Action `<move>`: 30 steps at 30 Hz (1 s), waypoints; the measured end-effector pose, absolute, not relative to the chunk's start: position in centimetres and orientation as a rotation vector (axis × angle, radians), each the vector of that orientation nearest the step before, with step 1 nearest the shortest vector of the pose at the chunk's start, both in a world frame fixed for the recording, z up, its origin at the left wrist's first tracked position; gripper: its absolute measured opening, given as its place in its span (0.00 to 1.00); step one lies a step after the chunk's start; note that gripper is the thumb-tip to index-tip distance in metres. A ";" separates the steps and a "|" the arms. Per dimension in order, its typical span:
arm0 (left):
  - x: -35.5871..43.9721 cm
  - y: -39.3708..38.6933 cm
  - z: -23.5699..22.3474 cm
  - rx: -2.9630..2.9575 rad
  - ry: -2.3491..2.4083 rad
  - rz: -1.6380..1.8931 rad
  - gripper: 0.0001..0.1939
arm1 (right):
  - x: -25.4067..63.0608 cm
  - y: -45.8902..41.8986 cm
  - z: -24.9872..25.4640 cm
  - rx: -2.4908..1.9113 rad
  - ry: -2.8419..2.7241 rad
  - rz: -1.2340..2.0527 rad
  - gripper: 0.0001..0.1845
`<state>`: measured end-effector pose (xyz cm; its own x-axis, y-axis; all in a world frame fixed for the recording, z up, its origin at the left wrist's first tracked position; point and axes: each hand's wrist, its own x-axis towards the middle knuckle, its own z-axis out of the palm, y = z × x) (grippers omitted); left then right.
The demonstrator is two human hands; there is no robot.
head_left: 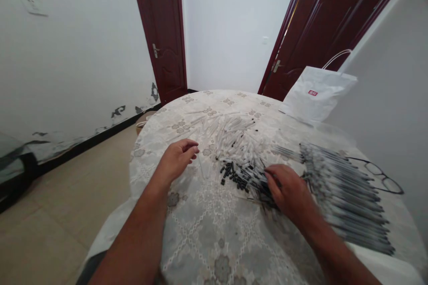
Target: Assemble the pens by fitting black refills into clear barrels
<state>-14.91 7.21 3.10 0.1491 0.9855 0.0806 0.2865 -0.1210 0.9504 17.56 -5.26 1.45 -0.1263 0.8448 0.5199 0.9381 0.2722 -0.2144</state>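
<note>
My left hand (179, 156) is over the left middle of the table, fingers bent into a pinch. A clear pen barrel (201, 168) slants down from its fingertips. My right hand (290, 187), a little blurred, is closed at the edge of a pile of thin dark pen refills (256, 176). One dark refill (262, 163) sticks out at its fingertips. Small black pen caps (230, 170) lie left of the refills. Behind them spreads a heap of whitish translucent pen parts (239, 142).
Rows of grey assembled pens (354, 205) lie at the right, with eyeglasses (383, 176) beside them. A white paper bag (317, 93) stands at the back right. Loose clear barrels (197, 120) lie at the back left. A patterned cloth (200, 240) covers the round table.
</note>
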 end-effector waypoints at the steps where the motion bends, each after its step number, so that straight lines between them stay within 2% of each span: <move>1: -15.0 7.2 2.7 1.612 1.286 0.986 0.16 | 16.7 -5.9 1.6 -1.530 -2.031 -0.164 0.10; 6: -13.5 6.9 1.3 1.948 1.328 0.942 0.12 | 14.6 -6.9 2.0 -1.419 -2.122 0.000 0.09; 10: -11.2 6.6 0.7 2.140 1.253 0.858 0.11 | 15.0 -6.5 1.3 -1.456 -2.142 -0.006 0.10; 20: -6.6 5.5 0.0 2.557 1.335 0.476 0.12 | 17.0 -5.9 -0.2 -1.761 -2.194 -0.031 0.11; 30: -5.2 5.1 0.1 2.614 1.390 0.489 0.14 | 18.9 -5.7 0.6 -2.083 -2.174 -0.004 0.06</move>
<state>-5.22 5.07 0.07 0.5199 0.8261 0.2172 0.7803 -0.5628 0.2727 18.88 -5.66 0.64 -0.0381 0.9947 0.0960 0.9950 0.0466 -0.0880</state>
